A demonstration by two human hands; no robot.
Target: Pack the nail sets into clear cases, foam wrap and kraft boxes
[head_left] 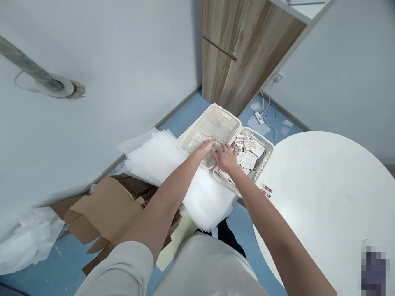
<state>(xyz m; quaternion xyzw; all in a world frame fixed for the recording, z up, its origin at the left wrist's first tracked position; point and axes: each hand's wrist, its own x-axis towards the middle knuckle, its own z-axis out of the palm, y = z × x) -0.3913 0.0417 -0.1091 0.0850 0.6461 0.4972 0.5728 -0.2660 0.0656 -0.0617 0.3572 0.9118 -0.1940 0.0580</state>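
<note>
Two white perforated plastic baskets sit side by side. The left basket [197, 123] contains clear plastic pieces [212, 125], their exact kind hard to make out. Printed cards [247, 160] with small coloured pictures lie loosely piled in the right basket [268, 158]. Over the near part of the left basket is my left hand [206, 149], fingers stretched out and nothing visible in them. My right hand [226, 158] is spread open where the baskets meet, its fingertips pointing toward the clear pieces. Whether either hand touches plastic cannot be seen.
A round white table [321, 185] stands to the right, with a small card of dark round pictures [266, 190] near its edge. White plastic sheets [160, 158] and flattened cardboard [105, 205] lie at left. Behind are a wooden cabinet [237, 49] and a power strip [259, 118].
</note>
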